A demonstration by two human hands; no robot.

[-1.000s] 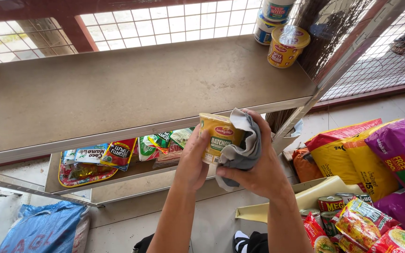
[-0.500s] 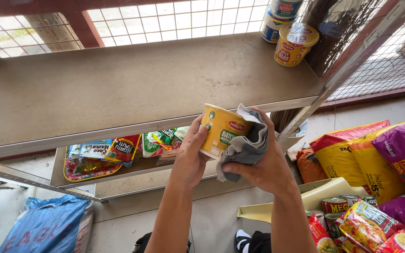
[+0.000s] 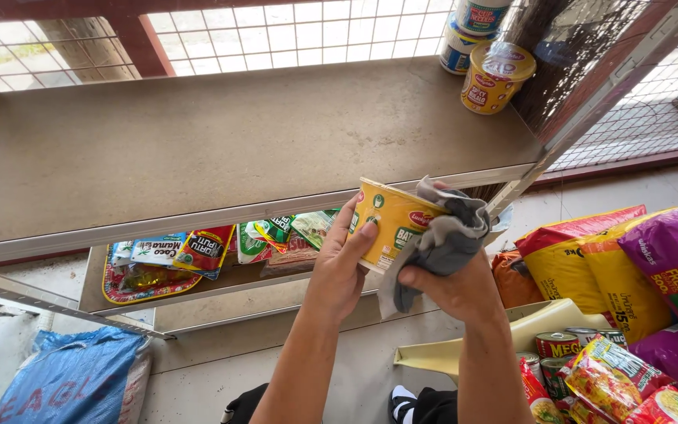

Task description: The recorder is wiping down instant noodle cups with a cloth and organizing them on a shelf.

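My left hand (image 3: 340, 265) grips a yellow instant-noodle cup (image 3: 391, 223), tilted on its side in front of the shelf edge. Against the cup's right side my right hand (image 3: 453, 284) presses a crumpled grey cloth (image 3: 442, 240). Both hands are just below the front lip of the wide grey shelf (image 3: 221, 149). On the shelf's far right corner stands another yellow cup (image 3: 496, 77) beside two stacked blue-and-white cups (image 3: 472, 25).
A lower shelf holds a tray of colourful snack packets (image 3: 198, 251). To the right lie large red, yellow and purple sacks (image 3: 629, 259), cans (image 3: 556, 345) and noodle packs. A blue sack (image 3: 72, 377) sits at the lower left. Wire mesh backs the shelf.
The cup and both hands have risen slightly and shifted right, and the cloth has slid further round the cup's right side. The view has tipped down a little.
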